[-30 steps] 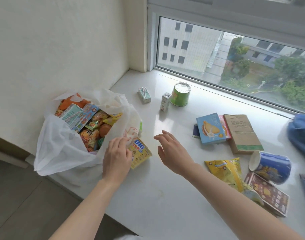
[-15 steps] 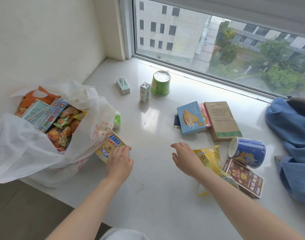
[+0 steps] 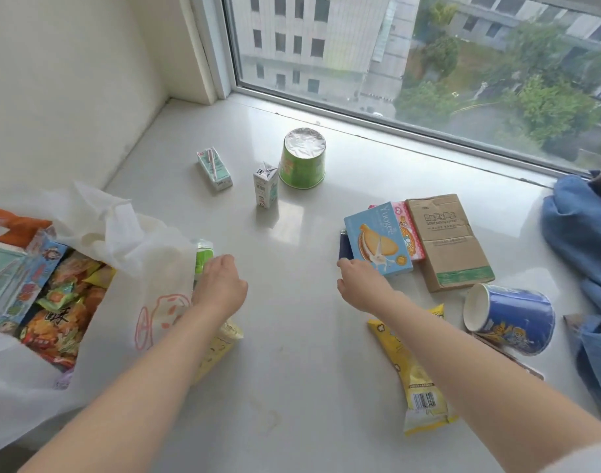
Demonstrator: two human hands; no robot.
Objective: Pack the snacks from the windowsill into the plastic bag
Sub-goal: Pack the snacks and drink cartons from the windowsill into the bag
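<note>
Plastic bag (image 3: pixel 121 233) well filled — many snacks remain on windowsill (image 3: pixel 292 353). Left hand (image 3: pixel 220 285) at green carton (image 3: pixel 203 256), right hand (image 3: pixel 363 285) at blue biscuit box (image 3: pixel 377 240); grip unclear on both.

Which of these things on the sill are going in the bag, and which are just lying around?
For packing: plastic bag; green cup; two small cartons; blue biscuit box; yellow packet; blue cup.

Just lying about: blue cloth; brown cardboard box, perhaps.
</note>
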